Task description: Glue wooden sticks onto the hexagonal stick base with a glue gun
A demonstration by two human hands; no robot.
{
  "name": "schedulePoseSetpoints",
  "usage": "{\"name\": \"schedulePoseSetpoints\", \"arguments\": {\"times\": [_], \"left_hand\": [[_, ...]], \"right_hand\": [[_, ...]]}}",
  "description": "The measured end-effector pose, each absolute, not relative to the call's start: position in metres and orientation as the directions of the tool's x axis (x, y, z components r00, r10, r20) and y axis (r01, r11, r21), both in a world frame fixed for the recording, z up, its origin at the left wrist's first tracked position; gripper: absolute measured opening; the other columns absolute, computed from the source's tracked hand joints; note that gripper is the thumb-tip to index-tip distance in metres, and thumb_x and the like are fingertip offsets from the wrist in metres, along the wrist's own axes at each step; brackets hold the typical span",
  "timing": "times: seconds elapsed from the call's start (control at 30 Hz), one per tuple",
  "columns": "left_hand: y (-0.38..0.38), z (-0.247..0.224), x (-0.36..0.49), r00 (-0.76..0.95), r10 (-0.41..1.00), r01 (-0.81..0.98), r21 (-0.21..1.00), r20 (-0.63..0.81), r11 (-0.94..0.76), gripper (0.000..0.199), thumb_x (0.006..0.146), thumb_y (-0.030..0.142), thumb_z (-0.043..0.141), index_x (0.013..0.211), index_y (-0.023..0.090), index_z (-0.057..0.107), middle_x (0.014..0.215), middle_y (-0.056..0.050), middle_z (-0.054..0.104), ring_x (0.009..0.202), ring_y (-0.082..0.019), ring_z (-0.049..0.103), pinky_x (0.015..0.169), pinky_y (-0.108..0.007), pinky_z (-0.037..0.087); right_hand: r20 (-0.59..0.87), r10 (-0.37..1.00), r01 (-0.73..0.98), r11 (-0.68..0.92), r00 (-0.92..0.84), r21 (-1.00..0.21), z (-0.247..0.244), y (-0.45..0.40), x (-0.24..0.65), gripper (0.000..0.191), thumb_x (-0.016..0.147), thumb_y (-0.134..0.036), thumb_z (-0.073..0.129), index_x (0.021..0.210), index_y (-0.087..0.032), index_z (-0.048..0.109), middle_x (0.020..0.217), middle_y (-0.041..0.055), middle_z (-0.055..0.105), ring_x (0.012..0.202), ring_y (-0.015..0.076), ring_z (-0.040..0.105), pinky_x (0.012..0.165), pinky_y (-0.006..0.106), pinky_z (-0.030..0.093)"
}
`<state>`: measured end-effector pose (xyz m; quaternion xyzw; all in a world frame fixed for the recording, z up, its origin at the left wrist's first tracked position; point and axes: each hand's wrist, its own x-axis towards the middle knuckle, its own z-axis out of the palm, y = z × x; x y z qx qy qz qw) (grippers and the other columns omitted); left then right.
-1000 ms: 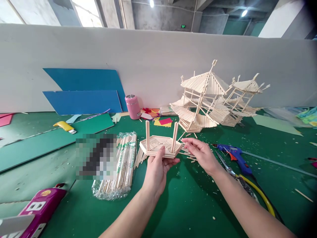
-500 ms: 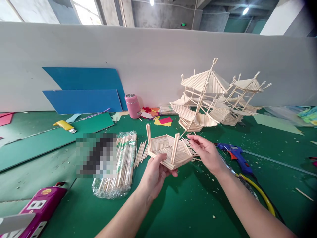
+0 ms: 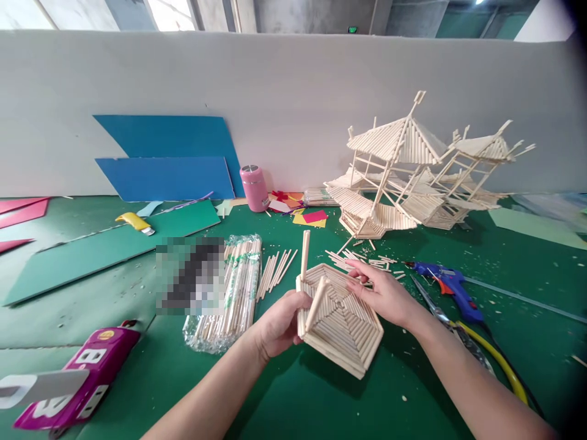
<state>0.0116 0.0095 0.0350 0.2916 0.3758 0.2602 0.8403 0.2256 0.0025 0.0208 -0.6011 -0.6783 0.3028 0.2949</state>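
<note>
Hands: while the left hand [image 3: 282, 324] is clenched on the left side of the hexagonal stick platform [image 3: 348, 324], the right hand [image 3: 383, 296] is at its upper right rim, fingers bent. Right grip: whether it pinches the rim or only rests there, cannot tell.
Platform: center of frame, just right of middle, tilted, above the green tabletop [image 3: 321, 403]; sticks laid in nested rings. Two paired-stick posts on its left side, the far post [image 3: 305, 253] and the near post [image 3: 316, 305].
Loose sticks: left batch [image 3: 277, 272] between platform and plastic-wrapped bundle [image 3: 238, 275]; right batch [image 3: 339, 260] scattered beyond the right hand.
Right of frame: blue glue gun [image 3: 452, 287], nozzle toward the hands; a pointed metal tool [image 3: 431, 302] lies just below it, near a yellow curved piece [image 3: 499, 366].
Upper right: tall roofed stick model [image 3: 398, 146], a smaller roofed model [image 3: 486, 146] to its right.
Upper middle: pink jar [image 3: 254, 189], colored paper scraps [image 3: 314, 217] beside it.
Upper left: two blue boards [image 3: 167, 177] against a pale partition [image 3: 293, 91]; yellow-handled cutter [image 3: 135, 223] below them, on a green board [image 3: 123, 247].
Lower left: magenta power strip [image 3: 87, 376].
Patch left of bundle: pixelated, unreadable.
</note>
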Motion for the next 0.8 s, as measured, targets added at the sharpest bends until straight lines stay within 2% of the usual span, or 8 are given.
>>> {"name": "schedulePoseSetpoints", "arguments": {"times": [0.1,0.2,0.4,0.47,0.53,0.67,0.73,0.8], "left_hand": [[0.013,0.036,0.008,0.612,0.628,-0.254,0.633,-0.480,0.731,0.019,0.067,0.019,0.051,0.077,0.008,0.064,0.059,-0.008,0.065,0.052,-0.017,0.062,0.049,-0.024,0.047],[0.020,0.035,0.006,0.609,0.616,-0.267,0.602,-0.500,0.752,0.022,0.071,0.023,0.054,0.085,0.008,0.063,0.068,-0.011,0.068,0.065,-0.023,0.066,0.065,-0.032,0.050],[0.033,0.020,-0.005,0.379,0.757,-0.334,0.684,-0.533,0.649,0.030,0.083,0.034,0.047,0.073,0.010,0.061,0.058,-0.006,0.065,0.050,-0.013,0.060,0.049,-0.022,0.046],[0.031,0.015,-0.009,0.331,0.794,-0.353,0.714,-0.510,0.605,0.031,0.085,0.035,0.045,0.076,0.010,0.061,0.062,-0.007,0.066,0.052,-0.012,0.060,0.052,-0.021,0.047],[0.025,0.015,-0.011,0.234,0.865,-0.352,0.791,-0.444,0.501,0.028,0.084,0.031,0.047,0.081,0.008,0.062,0.074,-0.010,0.068,0.064,-0.015,0.063,0.063,-0.024,0.049],[0.011,0.020,-0.011,0.099,0.951,-0.129,0.944,-0.292,0.304,0.021,0.074,0.021,0.058,0.091,0.010,0.065,0.093,-0.012,0.068,0.090,-0.020,0.062,0.085,-0.030,0.044],[0.007,0.021,-0.009,0.110,0.960,-0.017,0.966,-0.256,0.259,0.027,0.069,0.016,0.061,0.095,0.010,0.065,0.095,-0.012,0.068,0.094,-0.021,0.061,0.087,-0.032,0.043],[0.005,0.017,-0.010,0.139,0.967,0.053,0.977,-0.211,0.206,0.032,0.068,0.014,0.060,0.100,0.010,0.062,0.096,-0.013,0.067,0.094,-0.022,0.061,0.086,-0.033,0.044]], "right_hand": [[-0.025,0.994,0.660,0.053,-0.107,-0.749,0.021,-0.003,0.225,0.045,0.080,-0.036,0.052,0.124,-0.027,0.049,0.086,0.0031,0.063,0.065,0.0169,0.054,0.062,0.034,0.044],[-0.087,0.989,0.618,0.003,-0.115,-0.786,0.017,-0.010,0.225,0.042,0.081,-0.038,0.050,0.121,-0.026,0.051,0.076,0.0021,0.061,0.060,0.0169,0.052,0.058,0.033,0.042],[-0.219,0.969,0.302,-0.177,-0.111,-0.937,0.001,-0.034,0.224,0.047,0.083,-0.039,0.049,0.126,-0.021,0.043,0.077,0.0027,0.061,0.067,0.0173,0.055,0.060,0.030,0.044],[-0.272,0.959,0.274,-0.241,-0.080,-0.931,0.000,-0.044,0.223,0.050,0.083,-0.040,0.049,0.128,-0.021,0.039,0.076,0.0022,0.062,0.062,0.0157,0.053,0.053,0.027,0.043],[-0.328,0.943,0.288,-0.301,-0.050,-0.909,0.000,-0.054,0.220,0.053,0.082,-0.041,0.049,0.129,-0.020,0.035,0.074,0.0016,0.062,0.057,0.0146,0.051,0.046,0.024,0.040],[-0.390,0.921,0.302,-0.364,-0.028,-0.881,-0.003,-0.072,0.210,0.063,0.081,-0.040,0.050,0.134,-0.017,0.023,0.070,0.0007,0.061,0.055,0.0150,0.052,0.044,0.024,0.042],[-0.397,0.917,0.338,-0.365,-0.029,-0.868,-0.003,-0.079,0.205,0.066,0.082,-0.040,0.049,0.135,-0.014,0.020,0.070,0.0011,0.061,0.057,0.0157,0.054,0.046,0.025,0.044],[-0.373,0.927,0.442,-0.323,-0.028,-0.837,-0.001,-0.084,0.203,0.063,0.082,-0.041,0.047,0.133,-0.012,0.026,0.070,0.0021,0.062,0.058,0.0165,0.056,0.050,0.026,0.045]]}}
